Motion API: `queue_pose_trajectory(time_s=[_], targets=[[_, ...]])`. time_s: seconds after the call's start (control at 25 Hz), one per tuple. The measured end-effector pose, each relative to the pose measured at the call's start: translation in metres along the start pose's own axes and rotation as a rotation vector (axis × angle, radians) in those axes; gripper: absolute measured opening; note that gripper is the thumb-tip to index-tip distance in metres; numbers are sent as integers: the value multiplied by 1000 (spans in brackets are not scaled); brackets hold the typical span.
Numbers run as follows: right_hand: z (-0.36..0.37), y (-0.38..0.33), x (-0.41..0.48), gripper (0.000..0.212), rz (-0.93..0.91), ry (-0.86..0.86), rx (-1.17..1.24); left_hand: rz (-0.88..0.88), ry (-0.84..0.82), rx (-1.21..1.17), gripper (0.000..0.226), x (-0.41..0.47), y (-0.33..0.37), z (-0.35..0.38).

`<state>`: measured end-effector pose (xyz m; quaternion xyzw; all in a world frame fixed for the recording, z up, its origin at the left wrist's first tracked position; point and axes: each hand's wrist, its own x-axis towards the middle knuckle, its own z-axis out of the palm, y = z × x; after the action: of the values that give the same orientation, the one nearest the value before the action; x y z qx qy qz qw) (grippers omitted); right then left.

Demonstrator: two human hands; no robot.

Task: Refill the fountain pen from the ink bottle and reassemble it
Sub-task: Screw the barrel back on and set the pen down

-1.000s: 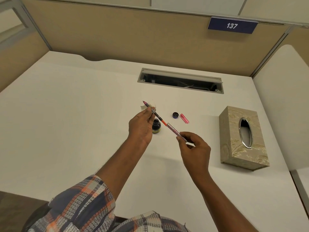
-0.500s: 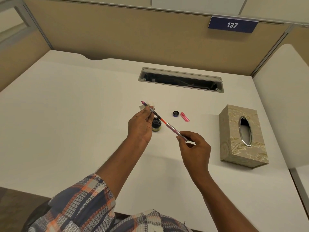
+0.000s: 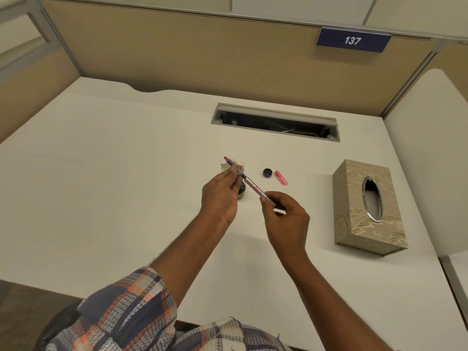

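Observation:
I hold the fountain pen (image 3: 249, 184) slanted above the desk, nib end up and to the left. My left hand (image 3: 221, 196) pinches its front section near the nib. My right hand (image 3: 285, 219) grips the pink barrel at the lower right end; the barrel now covers the inner reservoir. The small dark ink bottle (image 3: 241, 192) stands open on the desk just behind my left hand, partly hidden by it. Its dark screw cap (image 3: 267, 172) lies to the right, and the pink pen cap (image 3: 281, 177) lies beside that. A crumpled tissue (image 3: 234, 163) lies behind the nib.
A patterned tissue box (image 3: 367, 209) stands at the right of the white desk (image 3: 114, 186). An open cable tray slot (image 3: 276, 121) runs along the back. Beige partition walls enclose the desk, with a blue "137" sign (image 3: 352, 41) above.
The barrel in my right hand has slid up over the orange and dark reservoir, which no longer shows. Both hands stay close above the ink bottle.

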<state>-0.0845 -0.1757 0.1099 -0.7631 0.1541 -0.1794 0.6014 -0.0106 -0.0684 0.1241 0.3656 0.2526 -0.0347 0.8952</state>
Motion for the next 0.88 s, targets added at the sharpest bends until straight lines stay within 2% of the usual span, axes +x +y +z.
queue_pose_trajectory(time_s=[0.16,0.28,0.4,0.48,0.6,0.72,0.84,0.88], targets=[[6,-5,1,14,24,-43,-7,10,-19,25,16,0,-2,-1],[9,-7,2,23,99,-94,-5,15,-14,27,15,2,-3,-3],[11,-10,5,14,250,-138,125,20,-20,24,14,1,-4,-3],[12,-11,6,17,329,-168,224,17,-17,20,15,1,-4,-2],[12,-9,3,13,278,-220,173,19,-12,5,25,3,-3,-4],[11,-10,2,6,273,-208,189,21,-23,18,23,3,-2,-5],[13,-11,4,37,351,-222,165,24,-26,8,19,2,-2,-4],[13,-11,4,42,379,-236,137,24,-17,1,19,3,-2,-4]])
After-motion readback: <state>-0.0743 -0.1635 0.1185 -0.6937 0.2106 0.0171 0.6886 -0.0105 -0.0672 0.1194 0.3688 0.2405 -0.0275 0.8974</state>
